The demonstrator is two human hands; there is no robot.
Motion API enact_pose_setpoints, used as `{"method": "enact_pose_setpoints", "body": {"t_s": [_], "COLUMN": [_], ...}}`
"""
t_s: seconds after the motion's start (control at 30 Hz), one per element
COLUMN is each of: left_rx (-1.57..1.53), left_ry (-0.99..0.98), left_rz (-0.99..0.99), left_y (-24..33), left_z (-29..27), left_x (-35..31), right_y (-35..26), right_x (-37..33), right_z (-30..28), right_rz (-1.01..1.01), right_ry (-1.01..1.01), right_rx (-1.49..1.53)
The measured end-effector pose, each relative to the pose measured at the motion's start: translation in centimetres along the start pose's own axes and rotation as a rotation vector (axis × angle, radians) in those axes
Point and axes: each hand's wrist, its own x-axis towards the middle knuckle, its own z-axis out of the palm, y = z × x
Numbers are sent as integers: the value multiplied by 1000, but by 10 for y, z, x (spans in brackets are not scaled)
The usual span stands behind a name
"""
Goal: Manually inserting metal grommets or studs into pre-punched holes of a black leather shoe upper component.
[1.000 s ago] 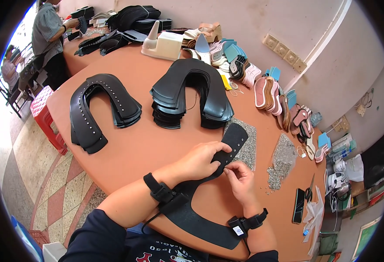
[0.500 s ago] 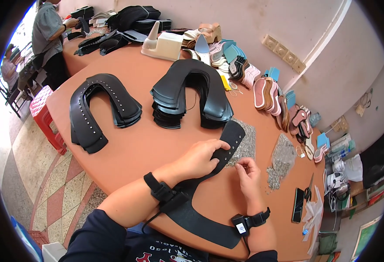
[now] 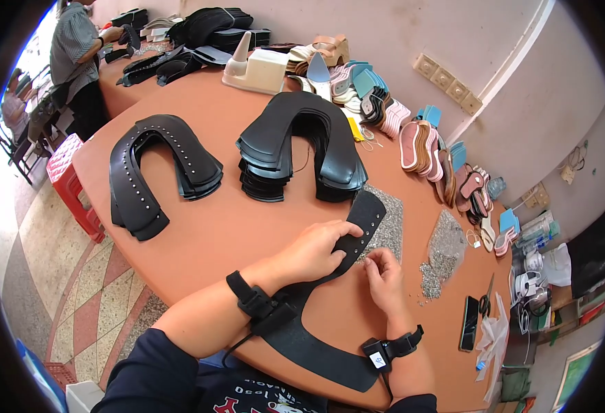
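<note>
A curved black shoe upper piece (image 3: 319, 352) lies across the table edge in front of me, a row of small metal studs along its far end. My left hand (image 3: 314, 249) grips that end, thumb and fingers closed on it. Just right of it, my right hand (image 3: 385, 279) is pinched at the fingertips beside the piece's edge; whatever is between them is too small to make out. Under and beyond the piece lies a patch of small silvery studs (image 3: 389, 220). Farther off are a stack of plain black uppers (image 3: 302, 148) and a smaller stack of studded uppers (image 3: 132, 186).
A clear bag with loose studs (image 3: 445, 251) lies to the right, near a phone (image 3: 469, 323) and scissors (image 3: 485, 303). Sandal soles (image 3: 423, 155) line the wall. A cream stand with a cone (image 3: 257, 72) is at the back. Another person (image 3: 75, 55) stands far left by a red stool (image 3: 72, 182).
My right hand has shifted slightly left, bringing its pinched fingertips closer to the black upper's edge. My left hand and the piece look the same.
</note>
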Motion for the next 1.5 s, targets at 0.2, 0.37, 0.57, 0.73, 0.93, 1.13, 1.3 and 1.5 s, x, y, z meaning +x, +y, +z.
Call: {"method": "enact_pose_setpoints", "body": {"t_s": [0.2,0.37,0.57,0.73,0.93,1.13,1.3,1.5], "left_rx": [29,14,-4,-12,-36,-61,-43,-1], "left_ry": [-38,-45,-48,-39,-50,-90,-50,-76], "left_rz": [-20,-25,-2,-5,-23,-58,-2,51], "left_y": [-1,-1,1,2,2,7,5,9], "left_z": [1,-1,2,1,3,1,1,5], "left_x": [1,0,2,1,1,3,2,2], "right_y": [-17,-35,-21,-23,-23,-14,-16,-11], "right_x": [-5,-8,-5,-5,-8,-7,-10,-9], "right_z": [-1,9,9,11,9,15,18,16], "right_rz": [-237,-263,-302,-282,-319,-184,-7,-32], "right_ry": [-11,-51,-36,-30,-24,13,-100,-51], "right_rx": [20,87,88,81,-18,289,571,528]}}
